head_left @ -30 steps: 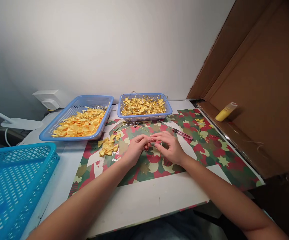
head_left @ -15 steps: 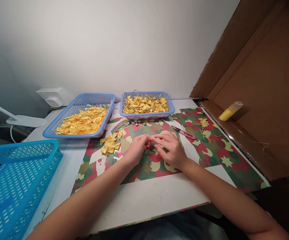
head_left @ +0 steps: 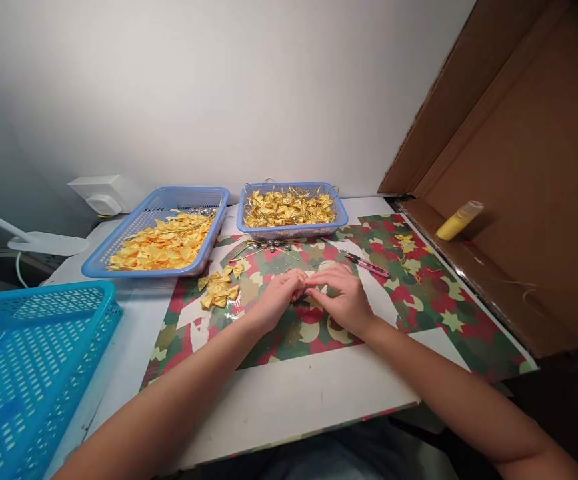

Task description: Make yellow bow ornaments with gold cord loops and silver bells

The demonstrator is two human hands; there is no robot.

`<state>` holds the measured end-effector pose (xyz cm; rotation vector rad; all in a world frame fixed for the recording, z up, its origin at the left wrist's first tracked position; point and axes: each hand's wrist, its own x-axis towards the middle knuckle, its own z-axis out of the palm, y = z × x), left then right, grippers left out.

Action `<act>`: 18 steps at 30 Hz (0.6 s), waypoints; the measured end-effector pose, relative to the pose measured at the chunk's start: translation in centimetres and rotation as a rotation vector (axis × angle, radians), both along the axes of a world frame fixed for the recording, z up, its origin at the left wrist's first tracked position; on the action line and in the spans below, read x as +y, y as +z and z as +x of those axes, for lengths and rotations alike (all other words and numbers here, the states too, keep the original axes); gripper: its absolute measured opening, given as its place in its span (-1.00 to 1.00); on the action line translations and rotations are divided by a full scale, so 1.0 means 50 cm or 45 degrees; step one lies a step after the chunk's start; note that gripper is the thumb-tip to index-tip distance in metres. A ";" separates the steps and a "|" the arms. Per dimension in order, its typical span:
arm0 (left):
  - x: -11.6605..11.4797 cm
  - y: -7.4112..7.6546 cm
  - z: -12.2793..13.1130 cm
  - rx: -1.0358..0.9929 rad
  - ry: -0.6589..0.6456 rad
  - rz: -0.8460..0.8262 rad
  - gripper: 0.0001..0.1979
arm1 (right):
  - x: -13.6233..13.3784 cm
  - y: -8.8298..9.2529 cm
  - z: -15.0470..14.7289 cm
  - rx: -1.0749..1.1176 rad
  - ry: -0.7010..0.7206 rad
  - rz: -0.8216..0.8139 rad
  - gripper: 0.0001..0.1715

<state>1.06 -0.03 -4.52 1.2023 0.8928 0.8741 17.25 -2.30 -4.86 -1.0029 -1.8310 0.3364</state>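
Note:
Over the middle of the patterned paper (head_left: 293, 337), my left hand (head_left: 285, 297) is closed, its fingers curled inward. My right hand (head_left: 341, 293) meets it fingertip to fingertip, thumb and fingers pinched together. Whatever small thing lies between the fingers is hidden. Left of my left hand lies a small heap of yellow ribbon bows (head_left: 219, 291). Beyond both hands are several silver bells (head_left: 271, 247) with gold cords. A pink thread snipper (head_left: 371, 267) rests just past my right hand.
A blue basket of yellow bows (head_left: 89, 267) stands back left, and a smaller blue basket (head_left: 293, 232) holds bows with gold cords. A turquoise basket (head_left: 111, 300) is at the left. On the right, a yellow-filled tube (head_left: 459, 221) sits on cardboard (head_left: 513, 160); yellow scraps (head_left: 409, 248) lie nearby.
The right thumb has come up toward the left fingers, and the right fingers have drawn closer together. The view has shifted very slightly; the other things lie as before.

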 end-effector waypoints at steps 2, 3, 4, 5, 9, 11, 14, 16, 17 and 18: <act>-0.001 0.002 0.000 0.004 -0.027 0.003 -0.77 | 0.001 0.000 0.000 0.043 -0.011 -0.027 -0.90; -0.001 0.003 0.000 0.007 -0.032 0.004 -0.77 | 0.002 0.000 0.000 0.055 -0.016 -0.037 -0.89; -0.002 0.004 0.000 0.011 -0.031 0.003 -0.77 | 0.002 0.001 0.000 0.059 -0.018 -0.047 -0.88; -0.002 0.006 0.000 0.016 -0.023 0.002 -0.78 | 0.002 0.003 0.000 0.059 -0.017 -0.055 -0.87; -0.004 0.014 0.000 0.023 0.025 -0.015 -0.75 | 0.000 0.009 0.000 0.063 0.029 -0.074 -0.85; -0.004 0.020 -0.001 0.017 0.050 -0.029 -0.70 | 0.000 0.012 0.001 0.094 0.066 -0.104 -0.85; -0.003 0.028 -0.002 0.006 0.124 -0.027 -0.73 | 0.000 0.014 0.002 0.142 0.115 -0.170 -0.86; -0.001 0.031 -0.004 -0.002 0.181 -0.005 -0.76 | 0.001 0.013 0.002 0.150 0.144 -0.213 -0.86; 0.001 0.031 -0.005 -0.006 0.204 0.009 -0.75 | 0.002 0.013 0.002 0.148 0.161 -0.237 -0.86; 0.002 0.031 -0.006 -0.010 0.221 0.024 -0.74 | 0.002 0.011 0.002 0.146 0.178 -0.267 -0.86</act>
